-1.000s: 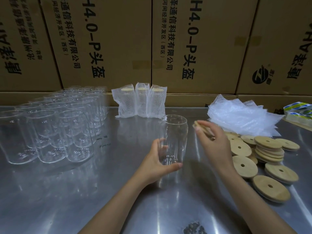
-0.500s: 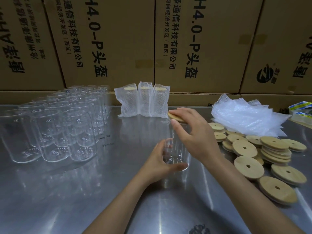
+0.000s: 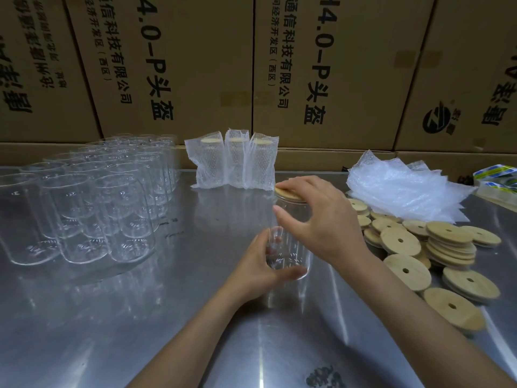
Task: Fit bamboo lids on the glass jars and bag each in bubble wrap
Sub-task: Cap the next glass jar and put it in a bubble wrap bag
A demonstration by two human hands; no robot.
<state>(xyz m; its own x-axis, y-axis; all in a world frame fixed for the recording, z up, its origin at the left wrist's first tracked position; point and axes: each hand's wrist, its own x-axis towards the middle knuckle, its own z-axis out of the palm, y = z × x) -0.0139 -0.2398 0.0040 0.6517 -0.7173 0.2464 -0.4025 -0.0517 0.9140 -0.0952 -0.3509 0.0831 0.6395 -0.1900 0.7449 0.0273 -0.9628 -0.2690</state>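
A clear glass jar (image 3: 288,247) stands upright on the steel table (image 3: 112,317) at the centre. My left hand (image 3: 260,268) grips its lower part, thumb across the front. A bamboo lid (image 3: 288,193) lies on the jar's mouth, and my right hand (image 3: 316,217) covers it from above with the fingers curled over its rim. Most of the lid is hidden under that hand.
Several empty jars (image 3: 84,208) crowd the left side. Three bagged jars (image 3: 233,162) stand at the back centre. A pile of bubble-wrap bags (image 3: 402,191) and several loose bamboo lids (image 3: 436,253) lie at right, tape rolls (image 3: 498,179) beyond. Cardboard boxes (image 3: 321,65) wall the back.
My right hand carried the lid from beside the jar onto its mouth and now sits lower on it. My left hand has kept its hold on the jar.
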